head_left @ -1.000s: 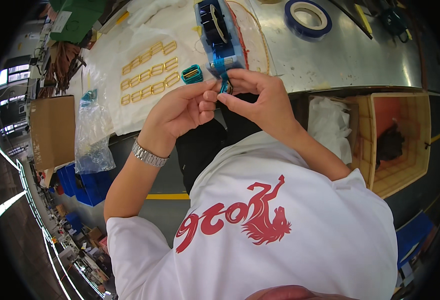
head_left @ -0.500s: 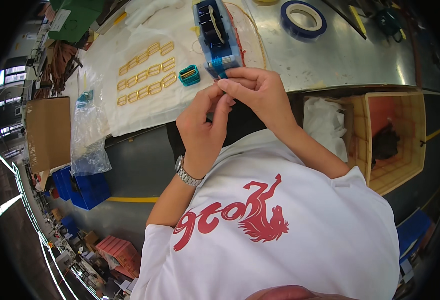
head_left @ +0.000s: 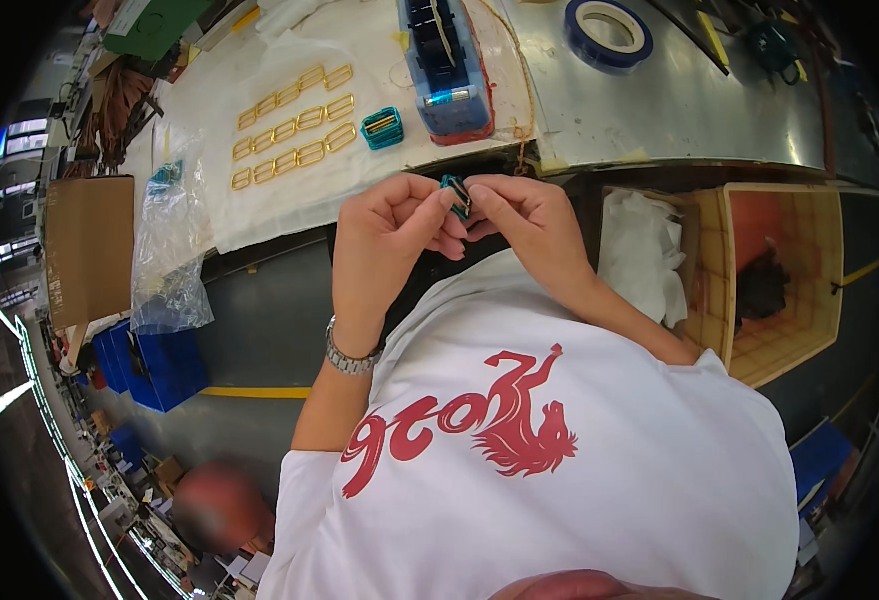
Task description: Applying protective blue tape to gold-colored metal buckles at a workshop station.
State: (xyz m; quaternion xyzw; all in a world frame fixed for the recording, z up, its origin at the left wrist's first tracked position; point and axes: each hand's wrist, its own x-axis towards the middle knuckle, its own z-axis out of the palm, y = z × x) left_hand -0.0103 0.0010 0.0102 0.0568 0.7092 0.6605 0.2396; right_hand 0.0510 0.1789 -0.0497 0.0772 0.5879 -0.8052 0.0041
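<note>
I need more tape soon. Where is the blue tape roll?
In the head view, the blue tape roll lies on the metal table, upper right, right of the blue tape dispenser.

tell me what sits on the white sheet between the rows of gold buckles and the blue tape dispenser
A small teal-wrapped bundle lies there, apart from both the gold buckles and the blue tape dispenser, on the white sheet. The head view shows it.

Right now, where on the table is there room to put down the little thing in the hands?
The bare metal tabletop between the blue tape dispenser and the blue tape roll is free. So is the white sheet's near edge, below the gold buckles. It is crowded around the buckles and the teal bundle. Both hands pinch the small piece.
</note>
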